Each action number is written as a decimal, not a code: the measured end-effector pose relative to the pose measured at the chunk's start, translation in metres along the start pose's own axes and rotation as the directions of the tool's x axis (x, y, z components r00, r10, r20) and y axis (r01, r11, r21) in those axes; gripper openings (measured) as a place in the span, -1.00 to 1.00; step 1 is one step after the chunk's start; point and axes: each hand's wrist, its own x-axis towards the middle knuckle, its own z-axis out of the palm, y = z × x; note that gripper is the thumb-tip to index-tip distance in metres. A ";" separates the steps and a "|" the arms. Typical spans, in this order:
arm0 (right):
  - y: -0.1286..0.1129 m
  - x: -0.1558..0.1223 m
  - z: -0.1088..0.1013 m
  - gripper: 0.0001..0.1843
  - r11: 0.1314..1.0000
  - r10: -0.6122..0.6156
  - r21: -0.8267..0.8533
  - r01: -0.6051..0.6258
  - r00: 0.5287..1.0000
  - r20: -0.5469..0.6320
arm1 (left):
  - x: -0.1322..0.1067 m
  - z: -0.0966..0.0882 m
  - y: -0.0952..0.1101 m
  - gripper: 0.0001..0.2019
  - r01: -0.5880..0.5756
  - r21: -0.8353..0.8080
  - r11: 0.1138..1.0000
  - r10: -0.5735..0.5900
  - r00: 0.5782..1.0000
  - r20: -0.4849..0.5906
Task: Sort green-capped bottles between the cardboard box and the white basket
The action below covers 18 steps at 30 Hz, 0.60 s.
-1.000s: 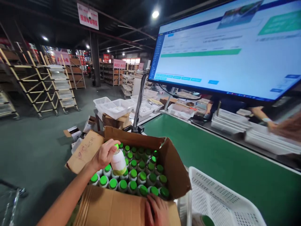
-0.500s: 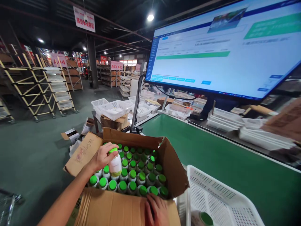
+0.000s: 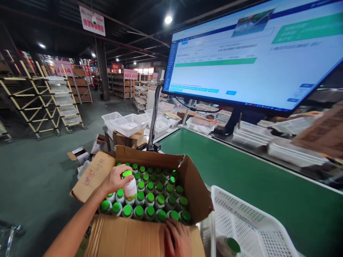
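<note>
My left hand [image 3: 118, 179] is closed round a white bottle [image 3: 130, 190] with a green cap, gripping it near the top. The bottle is raised above the others and tilts slightly. Below it stands an open cardboard box [image 3: 197, 191] packed with rows of similar green-capped bottles [image 3: 150, 198]. My right hand [image 3: 179, 238] lies on the box's front flap [image 3: 131, 237], fingers stretched toward the nearest row of caps and holding no bottle. Some bottles at the left are hidden behind my left hand.
Right of the box is a white perforated basket [image 3: 248, 210] with a green-capped bottle [image 3: 232, 246] in it. A green conveyor belt [image 3: 214, 157] runs behind, under a large monitor [image 3: 227, 60]. More white baskets [image 3: 131, 123] and stepladders [image 3: 64, 100] stand farther back.
The view has shifted slightly to the right, so things appear a little farther left. My left hand still holds the bottle over the box, and my right hand stays on the flap.
</note>
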 end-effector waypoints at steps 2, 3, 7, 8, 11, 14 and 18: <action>-0.001 0.001 -0.001 -0.52 1.000 -0.011 -0.009 0.011 1.000 0.000 | 0.000 0.000 -0.002 -0.57 0.006 -0.001 1.000 -0.006 1.000 0.003; -0.001 0.002 -0.002 -0.52 1.000 -0.018 -0.014 0.018 1.000 -0.005 | 0.000 0.000 -0.003 -0.57 0.008 -0.001 1.000 -0.008 1.000 0.004; -0.004 0.007 -0.006 -0.57 0.999 -0.038 -0.015 0.038 0.999 -0.031 | 0.001 0.000 -0.007 -0.56 0.026 0.004 1.000 -0.026 1.000 -0.001; -0.004 0.008 -0.006 -0.58 0.999 -0.040 -0.016 0.040 0.999 -0.034 | 0.002 0.000 -0.008 -0.56 0.029 0.004 1.000 -0.029 1.000 -0.001; -0.004 0.008 -0.006 -0.60 0.999 -0.035 -0.028 0.035 0.999 -0.032 | 0.002 0.001 -0.011 -0.56 0.042 0.001 0.999 -0.042 0.999 0.001; -0.004 0.006 -0.005 -0.58 0.999 -0.027 -0.035 0.026 0.999 -0.023 | 0.001 0.002 -0.013 -0.57 0.050 -0.010 0.999 -0.050 0.999 0.003; -0.004 0.005 -0.004 -0.58 1.000 -0.017 -0.026 0.016 1.000 -0.016 | 0.000 0.004 -0.014 -0.57 0.054 -0.035 0.998 -0.054 0.999 -0.006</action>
